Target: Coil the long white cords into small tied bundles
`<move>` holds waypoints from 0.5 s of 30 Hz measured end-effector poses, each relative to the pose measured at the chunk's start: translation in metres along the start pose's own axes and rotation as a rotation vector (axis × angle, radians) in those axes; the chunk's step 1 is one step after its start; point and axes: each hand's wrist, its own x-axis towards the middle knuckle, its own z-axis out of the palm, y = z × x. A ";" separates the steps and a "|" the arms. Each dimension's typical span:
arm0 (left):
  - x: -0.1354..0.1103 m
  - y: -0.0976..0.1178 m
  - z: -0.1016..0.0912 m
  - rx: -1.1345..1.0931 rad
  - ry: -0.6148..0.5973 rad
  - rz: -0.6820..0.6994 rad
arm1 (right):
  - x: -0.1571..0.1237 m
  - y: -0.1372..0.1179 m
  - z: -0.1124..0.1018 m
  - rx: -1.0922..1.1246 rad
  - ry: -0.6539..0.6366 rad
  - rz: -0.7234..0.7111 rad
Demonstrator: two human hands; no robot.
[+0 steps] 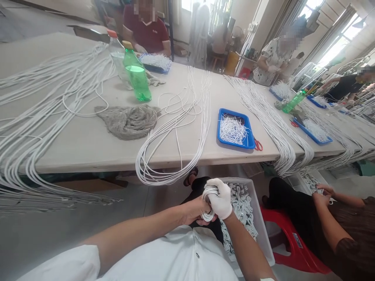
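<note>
Gloved right grip [218, 200] and bare left grip [191, 210] wrap around coiled white cord [207, 215].

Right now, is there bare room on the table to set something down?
Yes: in front of the gray cloth, by the table edge, and behind the blue tray. The left end is crowded with white cords.

The gloved right grip [218, 200] hides most of the white cord coil [207, 215].
</note>
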 end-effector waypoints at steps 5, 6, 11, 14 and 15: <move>-0.008 0.008 0.003 -0.027 0.008 0.042 | 0.003 -0.001 -0.007 0.025 -0.122 0.002; -0.010 0.011 0.004 -0.068 -0.042 0.062 | 0.004 -0.002 -0.009 0.020 -0.142 0.008; -0.017 0.016 0.005 -0.154 -0.080 0.067 | 0.004 -0.003 -0.006 0.037 -0.115 -0.011; -0.015 0.013 0.004 -0.102 0.002 0.010 | 0.004 -0.002 -0.002 0.086 -0.159 -0.031; -0.015 0.013 0.003 -0.096 0.008 -0.006 | 0.006 -0.002 -0.002 0.091 -0.194 -0.027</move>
